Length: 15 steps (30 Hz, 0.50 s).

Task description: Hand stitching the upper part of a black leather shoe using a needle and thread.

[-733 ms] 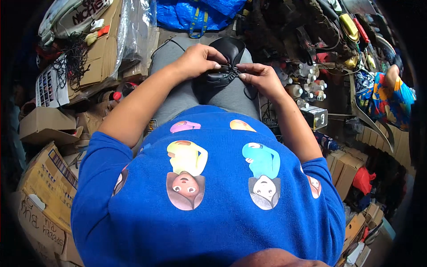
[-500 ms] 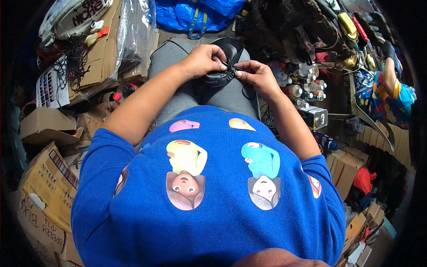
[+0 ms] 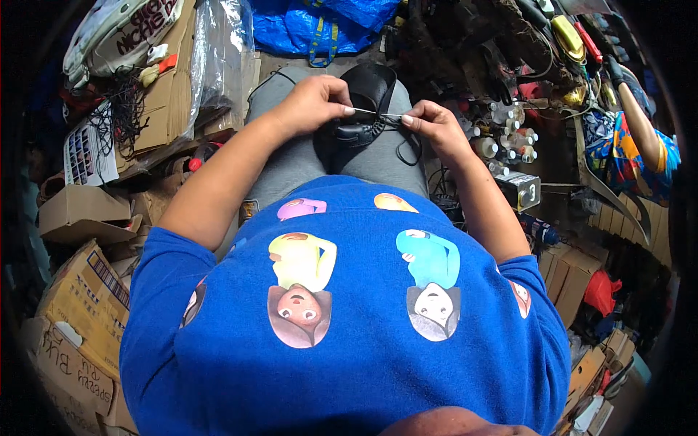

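A black shoe (image 3: 371, 87) rests on my lap between my thighs, with gathered stitching along its edge. My left hand (image 3: 320, 105) is closed in a pinch just left of the shoe. On the right side, my right hand (image 3: 438, 129) pinches too, raised a little off the shoe. A thin pale thread (image 3: 389, 115) runs taut from the shoe's stitching to both hands; it is too fine to tell if a needle is on it. A dark cord loop (image 3: 408, 150) hangs below my right hand.
Beyond my knees lies a blue bag (image 3: 320, 25). Small bottles (image 3: 512, 138) and a metal can (image 3: 523, 190) stand at the right. Another person's arm (image 3: 640, 120) reaches in at far right. Flattened cardboard (image 3: 166, 94) and boxes (image 3: 87, 214) crowd the left.
My hands have drawn apart, the left one moving left and the right one moving right. The thread between them now shows stretched over the shoe. The other person's arm has shifted.
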Available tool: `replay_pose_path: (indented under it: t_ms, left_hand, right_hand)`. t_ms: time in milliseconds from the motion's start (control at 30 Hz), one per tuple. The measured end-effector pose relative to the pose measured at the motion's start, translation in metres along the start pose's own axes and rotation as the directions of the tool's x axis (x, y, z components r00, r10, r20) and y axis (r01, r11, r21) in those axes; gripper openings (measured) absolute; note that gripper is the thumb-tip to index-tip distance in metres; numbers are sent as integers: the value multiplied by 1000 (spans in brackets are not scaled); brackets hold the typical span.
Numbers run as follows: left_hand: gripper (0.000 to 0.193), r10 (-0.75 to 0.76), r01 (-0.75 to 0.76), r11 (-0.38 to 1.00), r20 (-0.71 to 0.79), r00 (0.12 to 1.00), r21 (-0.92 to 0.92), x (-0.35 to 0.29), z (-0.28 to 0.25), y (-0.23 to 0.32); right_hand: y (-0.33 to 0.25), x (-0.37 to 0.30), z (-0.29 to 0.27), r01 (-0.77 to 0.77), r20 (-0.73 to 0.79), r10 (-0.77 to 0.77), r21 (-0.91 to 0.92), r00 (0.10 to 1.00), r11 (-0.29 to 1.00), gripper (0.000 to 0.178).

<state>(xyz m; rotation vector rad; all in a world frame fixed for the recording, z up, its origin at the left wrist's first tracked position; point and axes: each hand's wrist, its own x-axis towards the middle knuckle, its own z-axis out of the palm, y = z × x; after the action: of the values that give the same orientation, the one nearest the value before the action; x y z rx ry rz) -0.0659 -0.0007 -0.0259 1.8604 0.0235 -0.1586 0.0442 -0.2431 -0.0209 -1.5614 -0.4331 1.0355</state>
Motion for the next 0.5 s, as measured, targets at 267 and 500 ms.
replay_pose_path:
  t_ms: [267,500]
  left_hand:
    - [12,-28,-15,875,81,996,484,8,8,31]
    - [13,-5,-46,935,144,990,352,8,8,25]
  right_hand:
    - [8,-20,3,83,-122,-144,-409,982,909,24]
    - [-8,-53,-2,-98,-82,95,-32,992,995,14]
